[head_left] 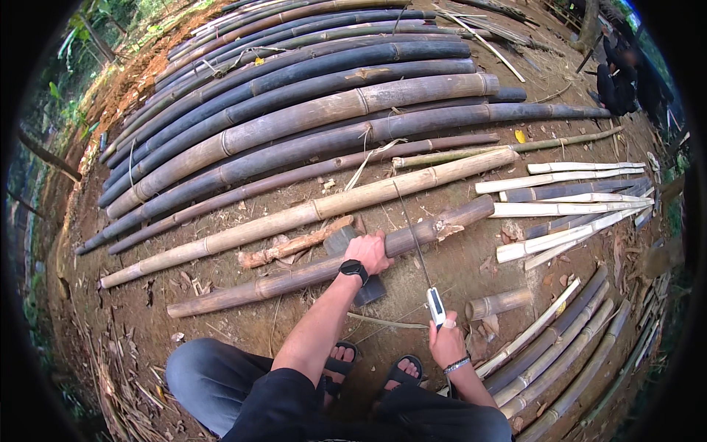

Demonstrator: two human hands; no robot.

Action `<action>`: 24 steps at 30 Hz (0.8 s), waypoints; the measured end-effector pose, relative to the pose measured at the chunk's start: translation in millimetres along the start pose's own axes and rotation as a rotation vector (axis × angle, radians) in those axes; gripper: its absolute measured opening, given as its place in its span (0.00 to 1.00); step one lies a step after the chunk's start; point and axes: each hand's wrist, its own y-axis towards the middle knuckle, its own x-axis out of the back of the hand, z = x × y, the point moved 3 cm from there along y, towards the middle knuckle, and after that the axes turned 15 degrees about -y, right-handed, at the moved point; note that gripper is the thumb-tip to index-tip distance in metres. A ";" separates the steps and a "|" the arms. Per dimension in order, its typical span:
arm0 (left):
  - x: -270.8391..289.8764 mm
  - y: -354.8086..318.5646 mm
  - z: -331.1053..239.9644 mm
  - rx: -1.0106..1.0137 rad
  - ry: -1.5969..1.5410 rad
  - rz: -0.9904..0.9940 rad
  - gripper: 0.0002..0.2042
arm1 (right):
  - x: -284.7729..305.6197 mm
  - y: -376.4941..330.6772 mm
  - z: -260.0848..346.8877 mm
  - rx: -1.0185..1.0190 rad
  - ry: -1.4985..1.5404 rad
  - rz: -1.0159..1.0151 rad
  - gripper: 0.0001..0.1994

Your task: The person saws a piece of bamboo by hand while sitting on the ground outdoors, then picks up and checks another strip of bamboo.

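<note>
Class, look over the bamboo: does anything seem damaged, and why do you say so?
Yes: the pole under the left hand has a pale, ragged patch near its right end. The surface there looks broken, unlike the smoother stretches beside it.

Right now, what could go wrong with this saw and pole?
The left hand grips the bamboo pole near the saw; if the saw jumps, it might cut that hand. The pole lies across a dark block, so it may roll or tip. Toes are bare in open sandals; a dropped saw could hurt them.
</note>
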 end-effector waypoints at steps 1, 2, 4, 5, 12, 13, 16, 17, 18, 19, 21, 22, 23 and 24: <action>0.3 0.3 2.6 0.003 0.002 -0.004 0.27 | -0.7 -9.2 -0.7 0.012 0.012 0.003 0.19; -1.0 1.6 -0.7 -0.004 0.005 -0.011 0.27 | -3.5 -14.1 -4.3 -0.003 0.017 0.020 0.19; -5.0 1.6 -4.9 -0.018 0.015 -0.018 0.27 | -1.4 10.6 0.3 -0.010 0.030 -0.025 0.19; -5.9 0.4 -3.4 -0.024 0.010 -0.003 0.27 | -1.3 25.3 4.7 -0.016 0.040 -0.043 0.19; -2.6 -1.5 -7.0 0.014 0.016 0.017 0.27 | -3.0 -2.5 -5.9 -0.006 0.051 -0.027 0.20; -1.4 0.6 -7.2 0.007 0.003 0.007 0.27 | -4.0 1.6 -6.8 -0.010 0.045 -0.047 0.20; 2.6 5.5 -4.7 -0.009 -0.023 0.000 0.27 | 5.9 38.5 8.6 -0.029 0.051 -0.001 0.20; 2.9 5.5 -4.7 -0.004 -0.026 0.007 0.27 | 5.8 40.9 9.6 -0.034 0.047 0.027 0.20; 3.4 3.5 1.2 0.013 -0.026 0.016 0.27 | 7.0 28.0 9.1 -0.028 0.050 0.021 0.20; 2.4 2.2 6.3 0.017 -0.027 0.006 0.27 | 6.4 12.2 7.4 -0.018 0.059 0.023 0.20; -2.8 2.6 5.3 0.014 -0.034 -0.023 0.27 | 8.0 -10.8 -0.2 0.001 0.070 0.012 0.19; -4.6 4.2 5.0 0.013 -0.043 -0.027 0.27 | 8.9 -6.2 -1.0 -0.013 0.029 0.015 0.19; -3.5 6.3 0.8 0.000 -0.041 -0.020 0.27 | 0.4 -0.3 -6.7 -0.023 0.006 -0.008 0.21; 0.2 8.6 0.1 -0.006 -0.036 -0.014 0.27 | 0.7 7.3 -5.0 -0.023 -0.003 -0.007 0.21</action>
